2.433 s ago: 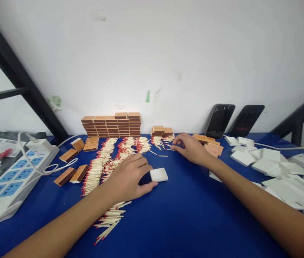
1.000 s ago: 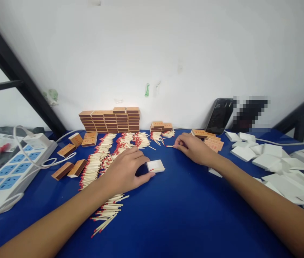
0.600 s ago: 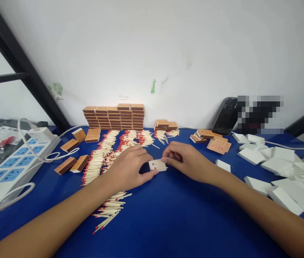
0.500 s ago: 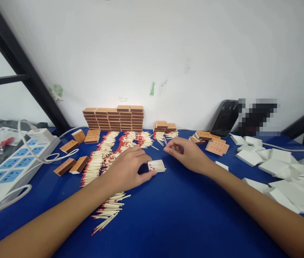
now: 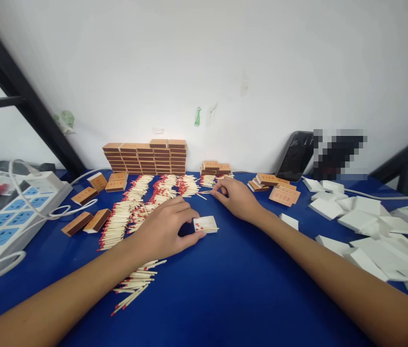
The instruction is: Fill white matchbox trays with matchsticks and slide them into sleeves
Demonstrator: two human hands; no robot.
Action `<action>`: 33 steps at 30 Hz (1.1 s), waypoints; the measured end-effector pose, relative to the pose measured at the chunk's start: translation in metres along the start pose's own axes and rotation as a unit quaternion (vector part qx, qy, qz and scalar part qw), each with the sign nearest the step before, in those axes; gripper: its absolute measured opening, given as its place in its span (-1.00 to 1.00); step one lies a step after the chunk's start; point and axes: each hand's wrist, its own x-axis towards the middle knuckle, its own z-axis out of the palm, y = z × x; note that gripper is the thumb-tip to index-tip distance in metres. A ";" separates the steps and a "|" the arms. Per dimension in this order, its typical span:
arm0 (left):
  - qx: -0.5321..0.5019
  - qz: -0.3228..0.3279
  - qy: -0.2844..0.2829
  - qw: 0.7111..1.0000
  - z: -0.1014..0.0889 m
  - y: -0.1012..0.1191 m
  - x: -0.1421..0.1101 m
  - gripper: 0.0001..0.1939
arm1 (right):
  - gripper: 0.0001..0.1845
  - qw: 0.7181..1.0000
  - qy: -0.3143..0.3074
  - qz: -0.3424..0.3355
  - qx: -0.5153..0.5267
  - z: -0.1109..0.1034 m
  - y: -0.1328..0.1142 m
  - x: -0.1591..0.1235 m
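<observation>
My left hand (image 5: 165, 226) grips a small white matchbox tray (image 5: 205, 224) between thumb and fingers on the blue table (image 5: 225, 289); a few red-tipped matches lie in the tray. My right hand (image 5: 233, 196) reaches beyond it, its fingers pinched at loose matches (image 5: 204, 192) beside the small match pile. A long spread of red-tipped matches (image 5: 138, 207) lies left of my left hand. More matches (image 5: 135, 284) lie under my left forearm.
Stacked brown matchboxes (image 5: 146, 158) line the wall, with loose ones (image 5: 91, 212) at left and flat sleeves (image 5: 279, 190) at right. White trays (image 5: 370, 226) pile at the right. A power strip (image 5: 5, 221) with cables sits at left, a dark phone (image 5: 294, 155) leans on the wall.
My right hand brought a match to the tray, dropped it in, then went back out to the loose matches near the wall. My left hand kept hold of the tray.
</observation>
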 end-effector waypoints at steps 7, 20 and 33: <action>-0.022 -0.023 -0.007 0.999 -0.003 -0.003 0.003 -0.81 | -0.89 0.999 -0.037 -0.017 -0.004 -0.008 -0.001 -0.001; -0.013 -0.027 -0.011 0.999 -0.003 -0.006 0.000 -0.78 | -0.87 1.000 -0.029 0.003 0.002 -0.006 -0.023 -0.008; -0.010 -0.014 -0.013 1.000 -0.001 -0.001 0.001 -0.78 | -0.82 0.999 -0.046 0.022 0.015 0.000 -0.029 -0.012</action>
